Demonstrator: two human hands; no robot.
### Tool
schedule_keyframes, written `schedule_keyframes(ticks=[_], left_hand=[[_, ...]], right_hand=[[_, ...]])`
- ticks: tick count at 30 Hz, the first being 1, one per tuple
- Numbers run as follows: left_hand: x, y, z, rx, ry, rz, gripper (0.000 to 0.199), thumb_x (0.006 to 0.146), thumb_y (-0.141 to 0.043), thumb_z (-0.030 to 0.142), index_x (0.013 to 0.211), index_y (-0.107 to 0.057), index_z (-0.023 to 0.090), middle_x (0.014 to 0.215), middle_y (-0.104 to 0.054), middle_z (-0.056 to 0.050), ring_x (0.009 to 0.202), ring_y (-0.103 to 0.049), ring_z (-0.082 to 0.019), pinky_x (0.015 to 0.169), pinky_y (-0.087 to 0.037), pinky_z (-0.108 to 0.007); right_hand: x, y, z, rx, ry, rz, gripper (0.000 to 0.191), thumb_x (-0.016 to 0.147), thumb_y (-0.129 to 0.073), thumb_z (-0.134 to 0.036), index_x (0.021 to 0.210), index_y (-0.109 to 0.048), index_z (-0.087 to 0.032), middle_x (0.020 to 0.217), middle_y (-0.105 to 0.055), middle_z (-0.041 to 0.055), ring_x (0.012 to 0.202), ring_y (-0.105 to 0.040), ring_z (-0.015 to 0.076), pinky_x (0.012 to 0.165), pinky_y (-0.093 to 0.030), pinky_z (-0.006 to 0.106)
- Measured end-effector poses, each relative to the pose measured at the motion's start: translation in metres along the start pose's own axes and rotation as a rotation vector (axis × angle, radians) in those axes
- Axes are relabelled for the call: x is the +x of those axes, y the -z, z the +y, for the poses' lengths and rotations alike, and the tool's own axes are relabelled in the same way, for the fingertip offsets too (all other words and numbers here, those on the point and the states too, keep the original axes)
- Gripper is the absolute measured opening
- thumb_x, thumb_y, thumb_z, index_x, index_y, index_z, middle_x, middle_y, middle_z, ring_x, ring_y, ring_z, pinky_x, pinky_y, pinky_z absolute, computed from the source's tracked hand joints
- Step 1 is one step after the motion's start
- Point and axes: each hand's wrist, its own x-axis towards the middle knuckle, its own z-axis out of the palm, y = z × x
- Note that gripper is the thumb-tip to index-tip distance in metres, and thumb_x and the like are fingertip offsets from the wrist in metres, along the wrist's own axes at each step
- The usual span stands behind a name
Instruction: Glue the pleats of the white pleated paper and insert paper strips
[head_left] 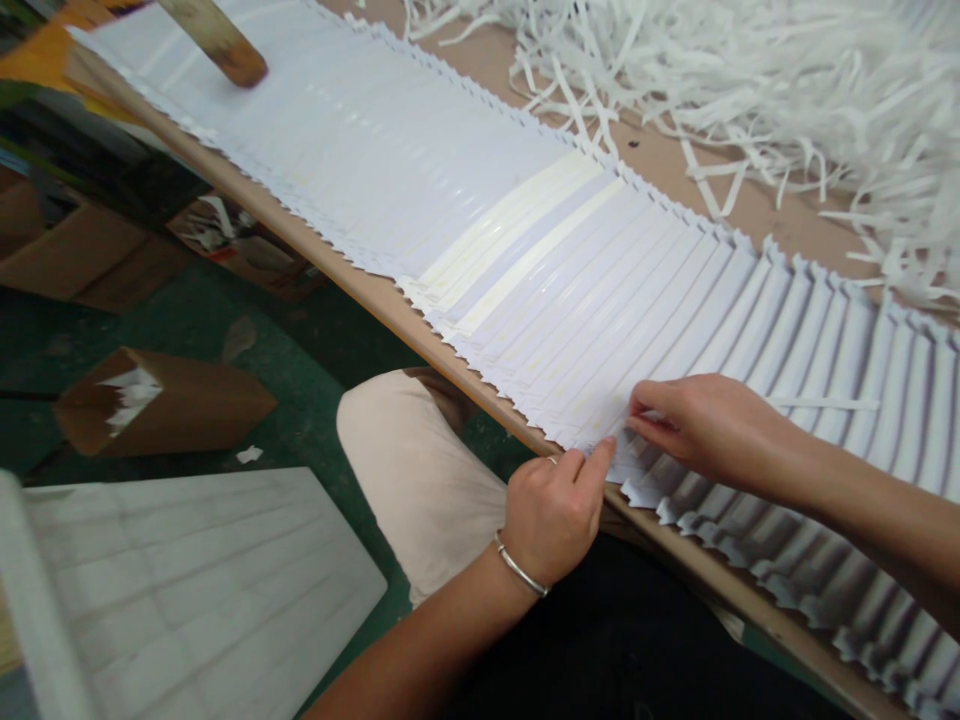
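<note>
A long row of overlapping white paper pieces (375,150) runs diagonally along the table, lying flat at the upper left and standing in raised folds at the right. My left hand (559,505), with a bracelet at the wrist, rests at the row's near edge, its fingers curled and the index fingertip pressing on the paper. Just to the right, my right hand (694,425) is over the sheets with thumb and fingers brought together in a pinch; whatever lies between the fingertips is too small to make out. Pale yellowish strips (517,235) cross the row's middle.
Loose white paper strips (750,80) are heaped on the brown table (660,170) behind the row. A worn wooden stick (217,40) lies across its far left. Below are a cardboard box (195,405) with scraps and a pale slatted surface (210,590). My knee is beside the table edge.
</note>
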Motion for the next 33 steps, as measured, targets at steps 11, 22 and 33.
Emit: schedule_keyframes(ticks=[11, 22, 33], left_hand=[[0.001, 0.001, -0.003, 0.046, -0.003, -0.027, 0.04, 0.098, -0.056, 0.009, 0.136, -0.066, 0.018, 0.082, -0.07, -0.001, 0.064, -0.065, -0.02, 0.059, -0.048, -0.036], [0.005, 0.001, -0.004, 0.006, -0.002, 0.007, 0.038, 0.101, -0.049, 0.008, 0.134, -0.064, 0.016, 0.081, -0.07, -0.001, 0.063, -0.065, -0.021, 0.059, -0.048, -0.037], [0.005, 0.003, -0.006, -0.016, -0.001, 0.003, 0.037, 0.102, -0.047, 0.008, 0.134, -0.063, 0.017, 0.081, -0.072, -0.001, 0.061, -0.064, -0.02, 0.058, -0.047, -0.037]], right_hand=[[0.003, 0.019, 0.079, 0.175, -0.033, 0.233, 0.02, 0.097, -0.061, -0.04, 0.093, -0.074, -0.027, 0.086, -0.08, 0.0032, 0.08, -0.073, 0.0233, 0.069, -0.041, 0.033], [0.031, 0.028, 0.124, 0.395, -0.185, 0.259, 0.016, 0.087, -0.067, -0.039, 0.081, -0.07, -0.025, 0.073, -0.075, 0.0028, 0.073, -0.071, 0.0225, 0.071, -0.046, 0.032], [0.041, 0.021, 0.126, 0.368, -0.167, 0.277, 0.015, 0.084, -0.066, -0.037, 0.079, -0.072, -0.024, 0.072, -0.075, 0.002, 0.073, -0.072, 0.0214, 0.068, -0.046, 0.029]])
